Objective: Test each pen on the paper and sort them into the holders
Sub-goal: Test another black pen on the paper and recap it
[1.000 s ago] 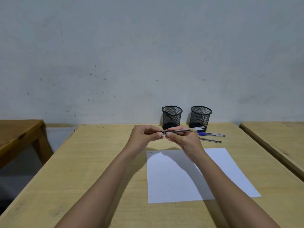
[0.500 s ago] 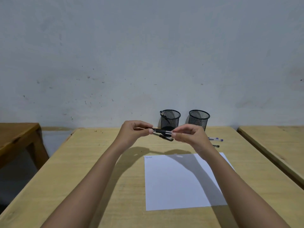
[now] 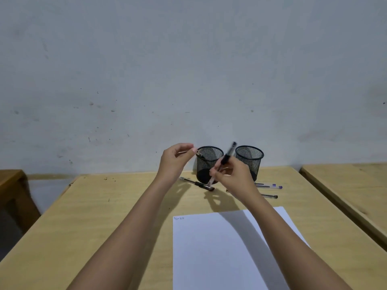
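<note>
Pen (image 3: 226,156) between left holder (image 3: 213,163), right holder (image 3: 250,162)

Right hand (image 3: 236,176) has swung the pen (image 3: 225,159) upright, apparently uncapped

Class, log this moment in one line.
right hand: grips tilted pen | left hand: raised, grasp unclear | paper: marks top-left | left holder: stored pen inside

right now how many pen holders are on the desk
2. Both stand at the far edge of the desk, by the wall: the left holder, with a pen in it, and the right holder beside it. None seems hidden.
</note>
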### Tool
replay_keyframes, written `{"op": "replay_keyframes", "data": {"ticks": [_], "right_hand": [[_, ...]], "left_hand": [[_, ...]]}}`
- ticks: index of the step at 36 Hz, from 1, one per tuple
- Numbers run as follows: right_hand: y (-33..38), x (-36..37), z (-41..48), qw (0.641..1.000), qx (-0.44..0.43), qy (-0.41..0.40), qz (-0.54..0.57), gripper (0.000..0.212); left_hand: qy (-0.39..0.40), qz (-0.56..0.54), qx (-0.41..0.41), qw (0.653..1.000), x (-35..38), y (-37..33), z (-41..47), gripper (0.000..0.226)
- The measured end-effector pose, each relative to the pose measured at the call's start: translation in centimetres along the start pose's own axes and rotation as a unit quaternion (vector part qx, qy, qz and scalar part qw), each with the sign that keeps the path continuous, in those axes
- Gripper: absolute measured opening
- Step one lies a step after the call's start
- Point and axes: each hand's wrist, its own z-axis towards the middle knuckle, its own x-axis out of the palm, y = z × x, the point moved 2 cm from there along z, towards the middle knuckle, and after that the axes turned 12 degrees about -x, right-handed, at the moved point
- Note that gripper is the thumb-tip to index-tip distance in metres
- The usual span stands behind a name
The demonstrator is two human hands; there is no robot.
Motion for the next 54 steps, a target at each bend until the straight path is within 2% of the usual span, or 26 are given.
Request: {"op": "replay_keyframes", "data": {"ticks": [4,8,12,17,27,37,44,54], "right_hand": [[-1.1,-1.1,1.8,0.993,-0.013,-0.096,0.072,0.021],[-2.5,-1.5,3.8,0.986,-0.011,-0.130,0.101,0.015],[-4.1,-1.1,5.2,0.990,-0.016,-0.131,0.040,0.016],[-5.6,-0.5,6.0,0.992,-0.030,-0.119,-0.022,0.014],[-6.9,0.8,6.8,0.993,-0.065,-0.039,-0.095,0.005],[-6.7,0.2,7.0,0.995,-0.056,-0.016,-0.082,0.008],[-6.5,-0.4,6.3,0.996,-0.060,-0.032,-0.059,0.007],[-6.1,-0.3,7.5,0.992,-0.058,-0.023,-0.109,0.011]], "left_hand": [[0.004,0.074,-0.047,0.996,0.4,2.7,2.2,0.040],[0.020,0.121,-0.083,0.989,1.4,5.1,3.8,0.064],[0.044,0.092,-0.086,0.991,3.0,6.0,4.2,0.050],[0.091,0.025,-0.070,0.993,4.6,6.7,5.0,0.053],[0.080,-0.018,-0.070,0.994,5.1,8.7,6.8,0.055],[0.093,-0.054,-0.065,0.992,5.1,9.4,7.2,0.055],[0.093,-0.025,-0.056,0.994,4.9,9.3,7.3,0.054],[0.081,-0.006,-0.046,0.996,4.8,8.9,7.1,0.053]]}}
